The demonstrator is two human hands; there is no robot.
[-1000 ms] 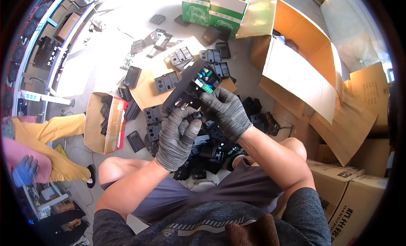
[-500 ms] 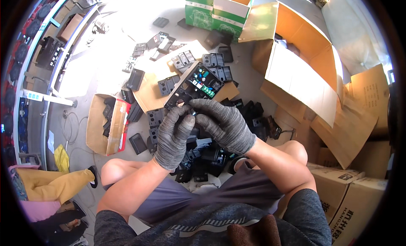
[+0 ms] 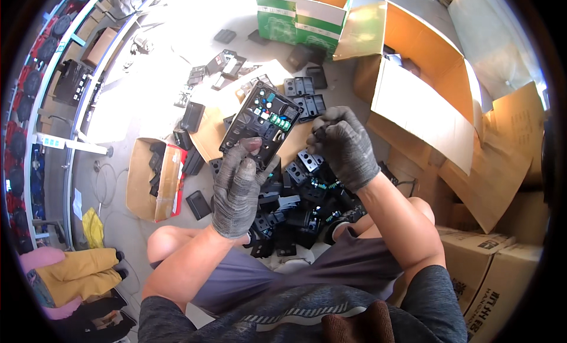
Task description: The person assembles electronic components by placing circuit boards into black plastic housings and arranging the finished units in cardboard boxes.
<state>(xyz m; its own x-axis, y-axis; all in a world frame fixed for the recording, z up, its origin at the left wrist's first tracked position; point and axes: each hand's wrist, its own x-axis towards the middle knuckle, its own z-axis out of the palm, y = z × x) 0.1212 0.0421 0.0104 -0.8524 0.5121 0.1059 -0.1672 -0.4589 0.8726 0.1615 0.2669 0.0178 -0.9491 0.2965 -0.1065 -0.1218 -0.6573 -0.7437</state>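
Note:
My left hand [image 3: 235, 192], in a grey knit glove, grips the lower end of a black plastic housing [image 3: 239, 135]. The housing is tilted, its inner side facing up, and a circuit board [image 3: 273, 117] with green terminal blocks and small blue parts shows in it. To the right, apart from the housing, my gloved right hand [image 3: 351, 149] is raised with its fingers curled together. A small dark piece seems to be at its fingertips; its kind cannot be made out. Below both hands lies a heap of black plastic housings [image 3: 295, 207], some with boards.
A small open carton [image 3: 140, 183] with black parts stands left. Flattened cardboard [image 3: 204, 127] lies ahead under more housings. Green-and-white boxes [image 3: 277, 18] and a large open carton [image 3: 425, 101] stand beyond. Closed cartons [image 3: 502, 284] are at right, a metal rack [image 3: 74, 101] at left.
My right hand has drawn away from the housing to the right and its fingers have curled in. The left hand still holds the housing, which has turned more upright, showing its board more fully.

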